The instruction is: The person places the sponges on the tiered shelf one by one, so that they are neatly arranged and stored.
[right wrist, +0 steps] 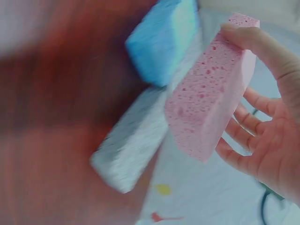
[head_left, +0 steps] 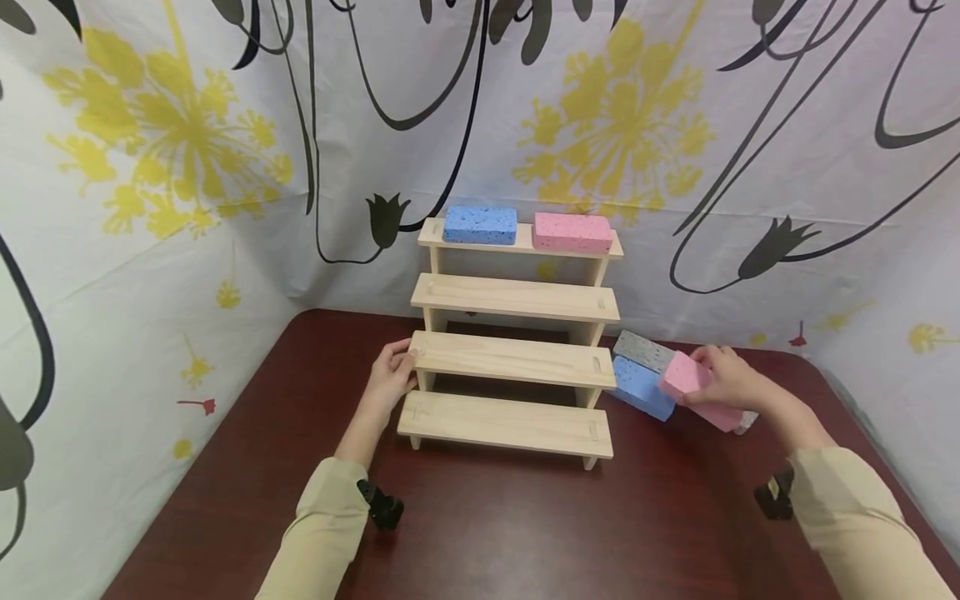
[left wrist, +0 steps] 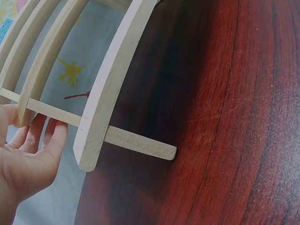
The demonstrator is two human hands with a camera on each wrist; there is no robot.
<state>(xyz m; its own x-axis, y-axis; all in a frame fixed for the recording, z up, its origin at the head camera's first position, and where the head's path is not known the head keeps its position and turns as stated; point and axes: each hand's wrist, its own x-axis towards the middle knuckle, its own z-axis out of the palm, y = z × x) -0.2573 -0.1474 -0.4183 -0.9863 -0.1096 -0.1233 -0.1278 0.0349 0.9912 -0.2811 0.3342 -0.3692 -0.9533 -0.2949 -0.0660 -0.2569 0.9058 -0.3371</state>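
My right hand (head_left: 726, 382) holds a pink sponge (head_left: 679, 375) above the table, right of a four-step wooden stand (head_left: 510, 358). In the right wrist view, the thumb presses one face of this pitted block, and the fingers lie on the opposite side. Below it are a blue sponge (head_left: 639, 388) and a grey sponge (head_left: 642, 349); a pale grey one (right wrist: 133, 140) shows partly behind the held block. My left hand (head_left: 390, 379) grips the left end of the stand at its second step from the bottom, with thumb and fingers around the wood (left wrist: 51, 112).
On the stand's top step sit another blue sponge (head_left: 480, 225) and another pink sponge (head_left: 572, 232), side by side with a gap. The dark red-brown table (head_left: 480, 525) extends in front of the stand. Patterned fabric (head_left: 247, 150) hangs behind and along both sides.
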